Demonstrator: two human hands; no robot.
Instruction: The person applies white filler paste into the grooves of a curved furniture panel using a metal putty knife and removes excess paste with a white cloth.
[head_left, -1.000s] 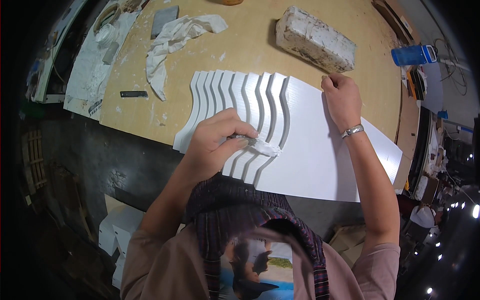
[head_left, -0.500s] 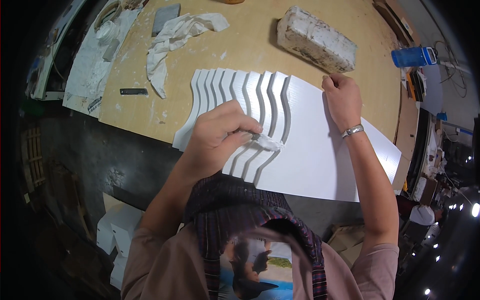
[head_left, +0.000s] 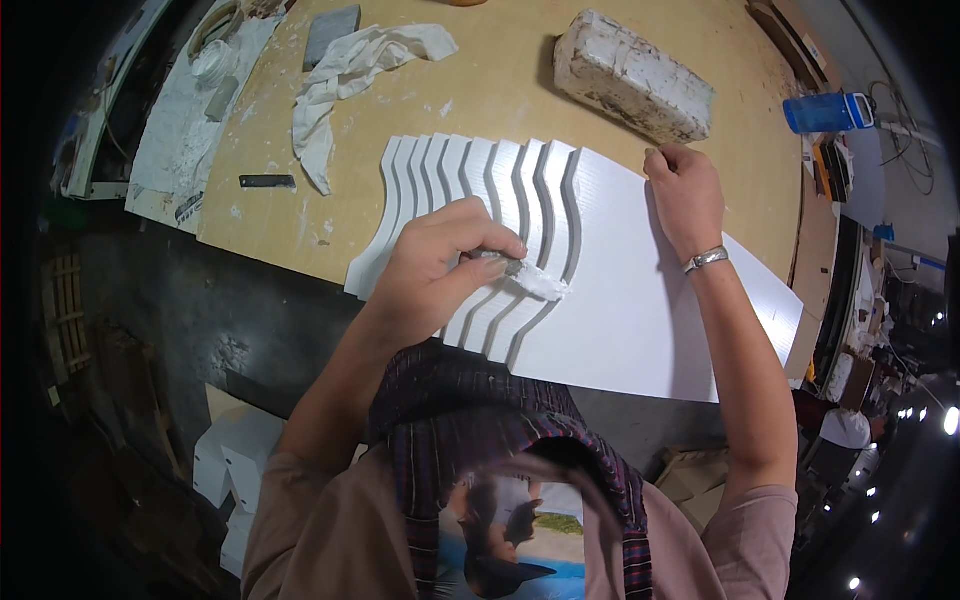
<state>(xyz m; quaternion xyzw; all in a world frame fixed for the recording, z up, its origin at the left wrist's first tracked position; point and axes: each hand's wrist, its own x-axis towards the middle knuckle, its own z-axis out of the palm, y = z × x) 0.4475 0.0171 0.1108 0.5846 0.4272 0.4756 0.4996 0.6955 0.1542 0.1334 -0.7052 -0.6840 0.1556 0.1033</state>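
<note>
My left hand (head_left: 440,258) pinches a small putty knife (head_left: 515,268), its blade coated in white paste. The blade tip touches the wavy edge of a step on a white stepped panel (head_left: 630,290). Several curved ridges with grey edges run across the panel's left half; its right part is smooth and flat. My right hand (head_left: 686,190) is closed in a fist by the panel's far edge, with the forearm across the panel. Whatever its fingers hold, if anything, is hidden.
A stained white block (head_left: 632,80) lies on the wooden table (head_left: 500,90) beyond the panel. At the far left are a crumpled white cloth (head_left: 340,90), a grey pad (head_left: 331,36) and a black utility knife (head_left: 267,182). A blue jug (head_left: 826,113) stands at the right.
My left hand and the putty knife have shifted slightly, with the blade tilting a little more steeply along the step's edge. My right hand stays in place.
</note>
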